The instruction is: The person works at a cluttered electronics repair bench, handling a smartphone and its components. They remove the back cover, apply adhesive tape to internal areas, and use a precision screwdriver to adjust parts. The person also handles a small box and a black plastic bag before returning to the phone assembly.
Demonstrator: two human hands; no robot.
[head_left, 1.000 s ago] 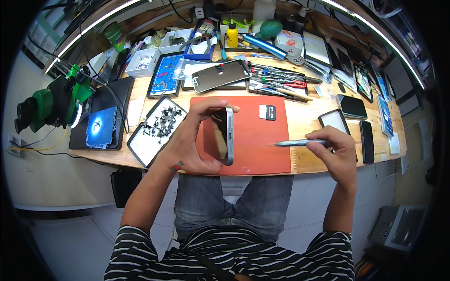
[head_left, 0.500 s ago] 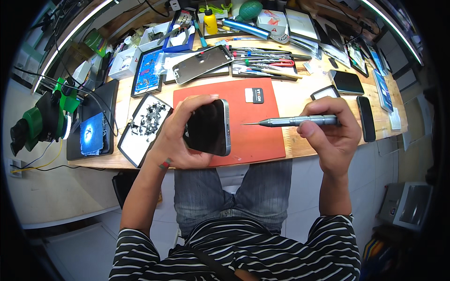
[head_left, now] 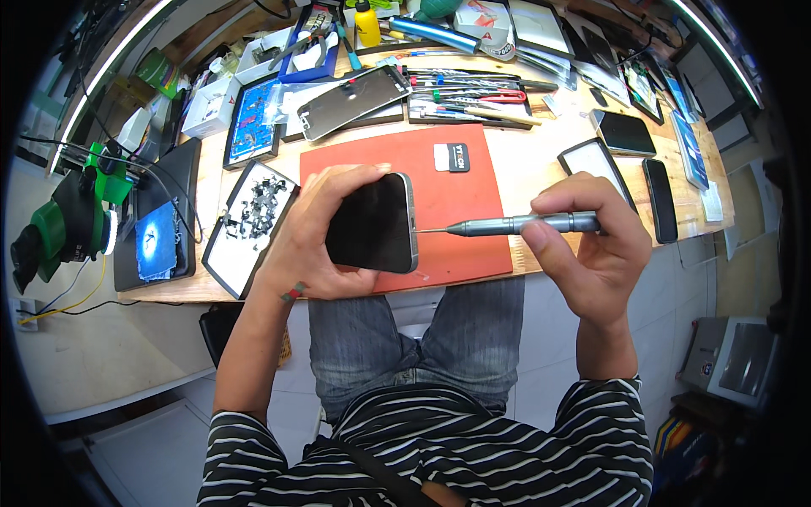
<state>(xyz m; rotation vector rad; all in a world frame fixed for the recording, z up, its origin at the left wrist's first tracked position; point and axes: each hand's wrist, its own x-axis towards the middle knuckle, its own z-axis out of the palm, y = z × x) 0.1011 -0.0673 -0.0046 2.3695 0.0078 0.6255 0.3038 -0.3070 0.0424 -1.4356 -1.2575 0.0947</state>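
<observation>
A black-screened smartphone (head_left: 369,224) with a silver edge is gripped by my left hand (head_left: 306,221), fingers along its far side and thumb at the near side. Its port end faces right. Between the fingers and thumb of my right hand (head_left: 596,245) lies a grey metal precision screwdriver (head_left: 524,224), held level. The thin tip points left and meets the phone's bottom edge, near the charging port. Whether it sits in a screw is too small to tell. Beneath both is an orange-red mat (head_left: 473,198), with a small black-and-white card (head_left: 452,158) on it.
A white tray of small black parts (head_left: 258,211) lies left, beside a green lamp-like device (head_left: 72,215). Behind the mat are a detached phone screen (head_left: 355,101) and a tray of screwdrivers and tweezers (head_left: 469,97). Two dark phones (head_left: 661,201) rest at the right.
The screwdriver's tip has come left, from a gap away to the phone's bottom edge. The phone is turned slightly more face-up. The whole view has shifted a little.
</observation>
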